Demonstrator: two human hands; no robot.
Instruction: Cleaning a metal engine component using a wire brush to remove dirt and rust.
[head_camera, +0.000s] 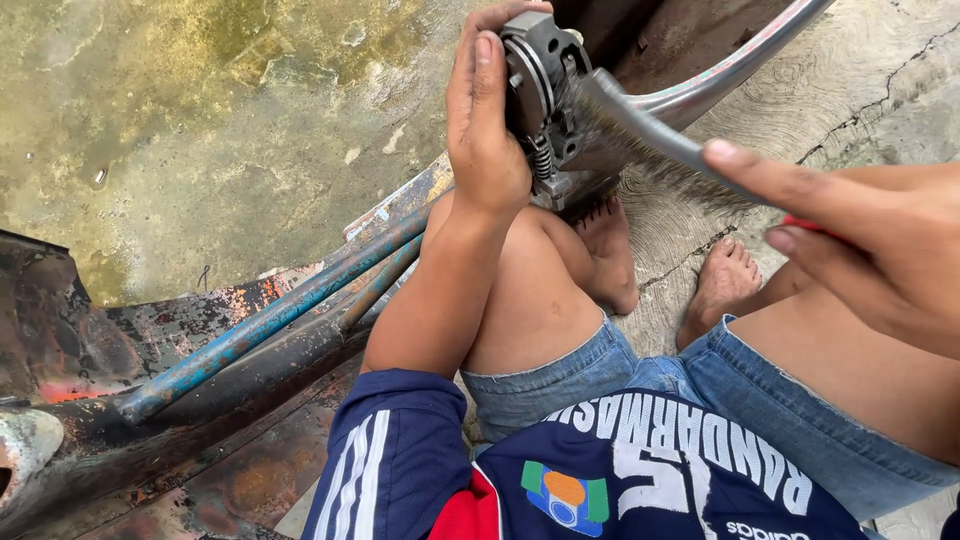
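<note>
Rough, cracked concrete ground (880, 90) runs under the seated person, stained green and yellow toward the far left, with bare feet resting on it. Along the near left edge lie rusted, scorched metal panels (70, 340) and a chipped blue pipe (270, 320) slanting up toward the knee. The left hand (487, 120) is wrapped tight around a round, dark grey metal clutch part (548, 90) with small coil springs, held on edge above the left knee, its flat face turned to the right. The right hand (870, 250) is clamped on a red-handled wire brush (650, 135), whose long axis runs from the right down-left, grey bristles touching the part. A curved tube (740, 60) arcs behind them.
</note>
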